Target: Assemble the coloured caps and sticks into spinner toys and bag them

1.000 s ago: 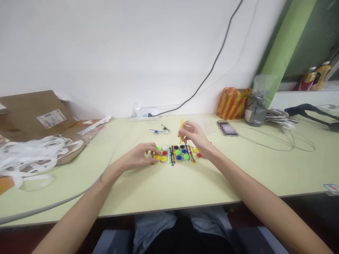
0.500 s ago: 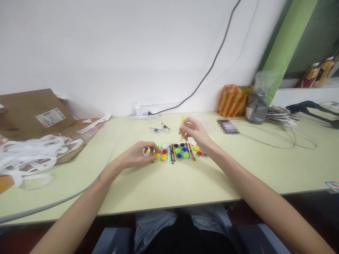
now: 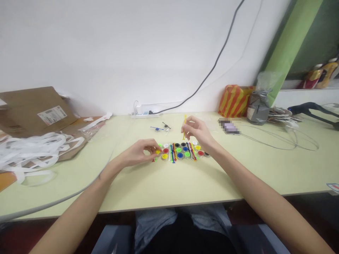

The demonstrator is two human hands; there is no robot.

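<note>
My left hand is closed in a pinch at the left end of the rows, its fingertips on a small clear round piece with a yellow centre. Slightly above the table, my right hand grips a thin yellow plastic stick, held upright between thumb and fingers. Between and below the hands lie rows of similar round pieces with green, blue, red and other coloured centres. Bundles of thin coloured sticks lie between the groups. My right forearm partly covers the right end.
Behind the rows lie a blue stick piece and a black one. A power strip sits against the wall. Cardboard and white strips lie left; a phone, striped bag and cables are right. A grey cable crosses the left.
The yellow-centred round piece at my left fingertips appears slightly raised. My right hand keeps the yellow stick in nearly the same place. The whole view has shifted a little.
</note>
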